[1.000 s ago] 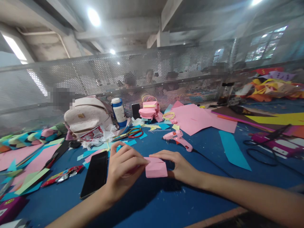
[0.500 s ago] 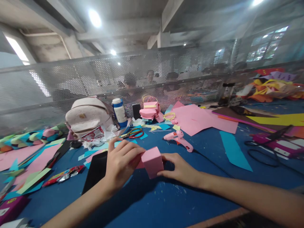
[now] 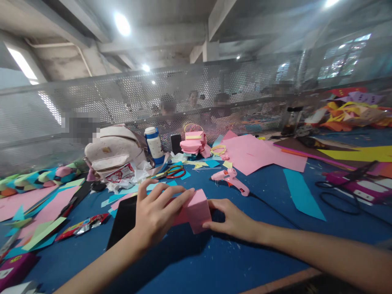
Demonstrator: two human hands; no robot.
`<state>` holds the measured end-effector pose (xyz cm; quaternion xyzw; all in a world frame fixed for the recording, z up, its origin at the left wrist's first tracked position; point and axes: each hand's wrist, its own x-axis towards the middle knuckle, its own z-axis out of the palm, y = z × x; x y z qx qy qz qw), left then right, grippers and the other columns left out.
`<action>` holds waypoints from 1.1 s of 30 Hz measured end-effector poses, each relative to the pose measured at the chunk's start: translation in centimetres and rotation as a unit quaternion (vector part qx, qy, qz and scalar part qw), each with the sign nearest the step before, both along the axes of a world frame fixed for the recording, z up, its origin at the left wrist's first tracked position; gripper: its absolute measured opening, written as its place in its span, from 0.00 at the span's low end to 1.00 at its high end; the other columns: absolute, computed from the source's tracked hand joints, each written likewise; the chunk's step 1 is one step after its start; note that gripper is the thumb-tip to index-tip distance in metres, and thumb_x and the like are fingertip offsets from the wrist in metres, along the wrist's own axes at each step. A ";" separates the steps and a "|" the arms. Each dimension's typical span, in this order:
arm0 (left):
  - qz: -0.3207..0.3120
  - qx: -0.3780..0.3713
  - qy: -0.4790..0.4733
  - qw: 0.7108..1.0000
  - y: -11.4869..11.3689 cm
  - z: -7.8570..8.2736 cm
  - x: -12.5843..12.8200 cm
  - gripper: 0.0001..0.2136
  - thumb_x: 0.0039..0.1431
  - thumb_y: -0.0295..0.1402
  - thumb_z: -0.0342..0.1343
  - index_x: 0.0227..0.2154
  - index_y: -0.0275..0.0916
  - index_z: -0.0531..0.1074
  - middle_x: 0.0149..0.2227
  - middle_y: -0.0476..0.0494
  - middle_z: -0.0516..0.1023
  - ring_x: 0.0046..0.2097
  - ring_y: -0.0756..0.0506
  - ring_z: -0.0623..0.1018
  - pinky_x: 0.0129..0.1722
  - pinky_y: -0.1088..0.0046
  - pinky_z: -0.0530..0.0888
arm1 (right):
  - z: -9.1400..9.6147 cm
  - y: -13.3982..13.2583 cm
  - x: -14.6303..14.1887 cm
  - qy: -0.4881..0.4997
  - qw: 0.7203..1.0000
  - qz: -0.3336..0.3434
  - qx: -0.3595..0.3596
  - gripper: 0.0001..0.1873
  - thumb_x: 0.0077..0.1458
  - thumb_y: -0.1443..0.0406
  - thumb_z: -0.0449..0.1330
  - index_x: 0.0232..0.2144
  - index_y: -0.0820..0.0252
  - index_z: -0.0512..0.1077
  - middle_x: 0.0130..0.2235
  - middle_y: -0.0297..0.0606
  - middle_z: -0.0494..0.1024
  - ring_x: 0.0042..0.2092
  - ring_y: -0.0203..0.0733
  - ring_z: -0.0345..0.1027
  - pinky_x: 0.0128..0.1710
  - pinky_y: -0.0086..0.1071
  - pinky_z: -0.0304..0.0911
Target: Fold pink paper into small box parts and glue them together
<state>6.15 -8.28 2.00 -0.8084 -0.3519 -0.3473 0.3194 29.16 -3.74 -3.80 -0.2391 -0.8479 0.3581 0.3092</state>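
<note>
A small pink paper box (image 3: 198,210) stands tilted on the blue table (image 3: 214,261), held between both my hands. My left hand (image 3: 154,214) wraps its fingers over the box's left side and top edge. My right hand (image 3: 231,218) presses against the box's right side with thumb and fingers. A black phone (image 3: 122,218) lies just left of my left hand, partly hidden by it.
A pink glue gun (image 3: 229,179) with its cable lies behind the box. Further back are scissors (image 3: 171,171), a white backpack (image 3: 113,151), a bottle (image 3: 153,143), pink paper shapes (image 3: 192,143) and pink sheets (image 3: 257,153). Paper scraps lie left; black scissors (image 3: 339,192) right. People sit behind a mesh screen.
The flat folded pink paper has been raised into a box shape standing on the table. My left fingers have shifted further over its top; my right hand stays on its right side.
</note>
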 end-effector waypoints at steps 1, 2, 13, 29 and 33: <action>0.000 -0.003 0.004 1.000 0.0 0.0 0.0 0.12 0.63 0.28 0.56 0.46 0.49 0.75 0.38 0.52 0.83 0.35 0.48 0.77 0.51 0.61 0.59 | 0.0 0.0 0.0 0.001 1.000 0.000 0.000 0.22 0.55 0.60 0.65 0.52 0.60 0.73 0.46 0.41 0.80 0.42 0.44 0.73 0.41 0.33 0.66; 0.000 -0.005 0.006 1.000 0.0 0.0 0.0 0.11 0.63 0.28 0.56 0.46 0.49 0.75 0.38 0.52 0.83 0.35 0.48 0.77 0.51 0.60 0.59 | 0.0 0.0 0.0 0.001 1.000 -0.001 0.000 0.22 0.55 0.60 0.65 0.52 0.60 0.73 0.46 0.41 0.80 0.42 0.43 0.73 0.41 0.33 0.66; -0.001 0.029 -0.011 1.000 0.3 0.5 -0.3 0.07 0.61 0.27 0.58 0.37 0.47 0.77 0.32 0.55 0.83 0.32 0.48 0.76 0.48 0.60 0.60 | 0.3 -0.1 0.0 -0.004 1.000 0.001 0.004 0.21 0.56 0.59 0.64 0.51 0.61 0.73 0.45 0.41 0.80 0.40 0.42 0.72 0.39 0.32 0.66; 0.019 0.116 0.081 0.990 -1.7 0.8 0.3 0.06 0.60 0.26 0.57 0.37 0.41 0.77 0.32 0.55 0.83 0.34 0.46 0.77 0.49 0.60 0.60 | -0.3 -0.1 0.0 -0.006 0.999 0.037 0.024 0.23 0.52 0.65 0.67 0.51 0.61 0.73 0.45 0.41 0.79 0.43 0.44 0.73 0.43 0.33 0.65; 0.024 0.118 0.062 0.991 -1.4 0.6 0.4 0.06 0.62 0.27 0.55 0.35 0.41 0.77 0.33 0.54 0.83 0.34 0.46 0.77 0.50 0.60 0.60 | -0.4 -0.1 -0.1 -0.009 0.999 0.040 0.028 0.23 0.52 0.65 0.66 0.51 0.61 0.73 0.45 0.40 0.79 0.42 0.43 0.72 0.41 0.32 0.64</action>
